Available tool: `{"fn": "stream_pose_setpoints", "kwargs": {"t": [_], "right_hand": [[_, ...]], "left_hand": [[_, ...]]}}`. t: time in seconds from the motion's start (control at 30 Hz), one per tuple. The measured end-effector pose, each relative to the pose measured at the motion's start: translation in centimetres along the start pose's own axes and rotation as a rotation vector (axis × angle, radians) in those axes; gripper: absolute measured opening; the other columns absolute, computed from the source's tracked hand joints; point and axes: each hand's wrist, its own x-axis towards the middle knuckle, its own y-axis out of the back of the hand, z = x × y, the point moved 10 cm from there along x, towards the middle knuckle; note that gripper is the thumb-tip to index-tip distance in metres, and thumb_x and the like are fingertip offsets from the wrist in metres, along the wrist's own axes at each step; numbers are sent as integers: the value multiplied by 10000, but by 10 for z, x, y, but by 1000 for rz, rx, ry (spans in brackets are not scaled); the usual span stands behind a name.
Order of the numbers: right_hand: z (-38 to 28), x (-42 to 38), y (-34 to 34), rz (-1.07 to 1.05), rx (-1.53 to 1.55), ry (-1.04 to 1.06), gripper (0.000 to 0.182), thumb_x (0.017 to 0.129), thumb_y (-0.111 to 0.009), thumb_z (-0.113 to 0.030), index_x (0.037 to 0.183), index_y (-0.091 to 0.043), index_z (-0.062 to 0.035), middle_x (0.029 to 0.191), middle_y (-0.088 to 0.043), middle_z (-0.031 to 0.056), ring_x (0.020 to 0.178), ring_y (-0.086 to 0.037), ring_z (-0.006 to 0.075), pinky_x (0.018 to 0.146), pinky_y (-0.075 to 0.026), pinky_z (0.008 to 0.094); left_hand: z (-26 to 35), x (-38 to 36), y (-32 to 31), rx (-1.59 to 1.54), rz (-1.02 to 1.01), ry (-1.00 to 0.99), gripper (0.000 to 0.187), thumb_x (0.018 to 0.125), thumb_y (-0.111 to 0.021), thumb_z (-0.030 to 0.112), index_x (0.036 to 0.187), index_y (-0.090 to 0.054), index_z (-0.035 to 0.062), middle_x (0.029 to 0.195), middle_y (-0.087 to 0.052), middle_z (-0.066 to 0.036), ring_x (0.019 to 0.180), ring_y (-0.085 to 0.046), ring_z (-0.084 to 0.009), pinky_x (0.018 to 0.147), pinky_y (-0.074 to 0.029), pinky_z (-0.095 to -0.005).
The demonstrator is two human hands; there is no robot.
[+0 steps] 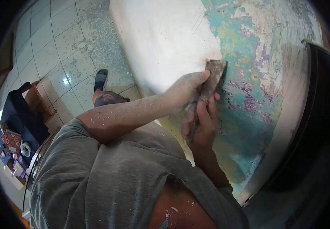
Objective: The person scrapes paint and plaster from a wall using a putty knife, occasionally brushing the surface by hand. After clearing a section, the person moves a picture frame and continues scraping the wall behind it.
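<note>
A dirty grey flat scraper (215, 74) lies against the wall, its wide end at the border between white paint (161, 42) and a stripped patch (245, 99) of turquoise, purple and pale layers. My left hand (186, 89), dusty with white powder, grips it from the left, thumb on the blade's face. Below, my right hand (203, 120) closes around its lower part, fingertips against the blade. The handle, if there is one, is hidden by the hands. Pale flakes stick to my left forearm (126, 114).
Paint flakes (105, 42) litter the tiled floor (63, 23) along the wall. A dark panel (310, 114) stands on the right. To the left are wooden furniture (40, 97) with dark cloth (23, 114) and a cluttered table. My sandalled foot (101, 78) rests on the tiles.
</note>
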Motion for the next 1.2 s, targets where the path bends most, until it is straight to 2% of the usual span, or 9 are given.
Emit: {"fn": "stream_pose_setpoints", "kwargs": {"t": [0.17,0.23,0.3,0.47,0.6,0.73,0.8,1.03,1.2], "right_hand": [[1,-17,7,-29,72,21,334,1056,-423,-203,1349,-426,-43,688,-497,42,415,-436,136,363,-373,268],[-6,2,-2,-34,63,18,340,1057,-424,-207,1356,-431,-45,688,-499,41,415,-440,137,363,-370,270],[-16,33,-19,-50,9,60,364,1060,-423,-215,1382,-435,-47,691,-502,42,415,-449,141,361,-363,274],[-28,54,-61,-201,-2,98,423,1050,-440,-243,1430,-426,-57,702,-502,55,423,-458,154,369,-364,285],[-7,19,-24,-111,122,3,472,1051,-426,-232,1487,-353,-67,722,-519,65,421,-460,173,371,-381,290],[-1,-20,0,-73,149,-86,468,1057,-420,-242,1487,-355,-68,727,-528,69,424,-460,171,374,-385,286],[-17,-27,-2,-109,-4,28,439,1061,-416,-239,1463,-382,-67,715,-532,71,424,-461,170,372,-389,285],[1,2,-6,-73,91,-45,302,1058,-414,-211,1290,-451,-22,704,-535,64,432,-467,161,359,-389,280],[-19,-7,-1,24,-41,36,253,1057,-405,-204,1216,-470,-17,713,-551,52,433,-480,155,367,-386,282]], "left_hand": [[-5,1,-12,23,24,-95,448,1067,-441,395,1255,-537,0,1044,-665,-129,935,-662,-227,832,-552,-354],[14,-2,-7,-8,189,-229,446,1069,-426,400,1239,-539,3,1027,-663,-129,901,-662,-221,808,-558,-347],[31,15,6,-41,129,-65,533,1073,-330,475,1135,-564,0,947,-650,-140,780,-655,-218,720,-578,-357],[72,5,2,8,130,-95,648,1068,-266,536,1030,-599,-18,912,-650,-148,768,-661,-224,686,-600,-322],[18,-7,-13,-117,80,39,507,1096,-230,422,1238,-488,9,1018,-673,-177,971,-657,-264,928,-533,-401],[-21,-20,-24,-28,106,96,532,1085,-292,453,1099,-565,-2,974,-673,-178,887,-670,-267,829,-551,-381],[-21,-21,-27,19,148,105,547,1080,-304,466,1054,-585,-3,945,-673,-172,843,-670,-262,800,-552,-376],[0,-13,-17,113,131,5,556,1066,-329,480,968,-614,14,887,-674,-138,742,-663,-242,664,-560,-345],[2,-20,-22,226,238,41,530,1075,-313,458,976,-601,24,859,-670,-138,733,-656,-236,675,-551,-339]]}}
